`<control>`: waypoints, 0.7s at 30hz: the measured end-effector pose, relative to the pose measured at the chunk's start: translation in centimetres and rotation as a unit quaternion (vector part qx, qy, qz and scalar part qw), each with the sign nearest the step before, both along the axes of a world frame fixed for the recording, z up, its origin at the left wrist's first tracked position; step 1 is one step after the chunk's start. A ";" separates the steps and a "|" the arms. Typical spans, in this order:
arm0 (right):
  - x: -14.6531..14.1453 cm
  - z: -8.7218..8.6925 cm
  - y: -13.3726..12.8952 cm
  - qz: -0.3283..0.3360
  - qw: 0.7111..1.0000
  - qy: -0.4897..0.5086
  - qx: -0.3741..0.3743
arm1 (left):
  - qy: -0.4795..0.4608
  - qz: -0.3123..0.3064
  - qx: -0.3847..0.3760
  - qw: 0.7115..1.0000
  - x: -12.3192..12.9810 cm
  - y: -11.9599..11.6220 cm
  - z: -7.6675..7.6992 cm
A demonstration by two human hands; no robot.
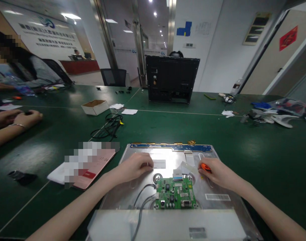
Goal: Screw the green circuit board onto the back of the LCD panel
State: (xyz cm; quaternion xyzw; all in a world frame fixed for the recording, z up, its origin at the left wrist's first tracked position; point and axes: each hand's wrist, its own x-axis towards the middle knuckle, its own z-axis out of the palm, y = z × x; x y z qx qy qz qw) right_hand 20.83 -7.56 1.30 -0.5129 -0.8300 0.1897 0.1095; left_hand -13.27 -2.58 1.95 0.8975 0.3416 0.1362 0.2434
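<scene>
A flat silver metal display panel (122,197) lies in front of me, with a blue circuit strip (155,147) along its far edge. On its middle sits a green circuit board (174,194) with grey cables on its left side. My left hand (135,165) rests on the panel left of the white label, fingers bent and thumb a little apart, with nothing visible in them. My right hand (215,170) is closed around an orange-and-black tool handle (206,168); its tip is hidden. Its fingertips are beside a loose clear film (186,167) by the ribbon cable.
A phone (97,167) lies left of the panel, with black cables (109,125) and an open box (95,107) beyond. A black monitor housing (171,80) stands at the back. Plastic bags (288,108) are at right. Another person's hands (22,118) are at left.
</scene>
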 end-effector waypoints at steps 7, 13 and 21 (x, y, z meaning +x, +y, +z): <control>-2.5 1.7 2.1 0.013 0.999 -0.027 0.036 | -0.018 0.020 0.005 1.000 1.8 1.6 -1.0; -9.5 2.6 3.9 0.120 0.988 -0.062 0.073 | -0.029 0.025 0.001 0.999 1.5 0.9 -1.1; -12.8 1.0 5.8 0.208 0.967 -0.119 0.085 | -0.037 0.035 -0.010 0.999 1.0 1.0 -1.5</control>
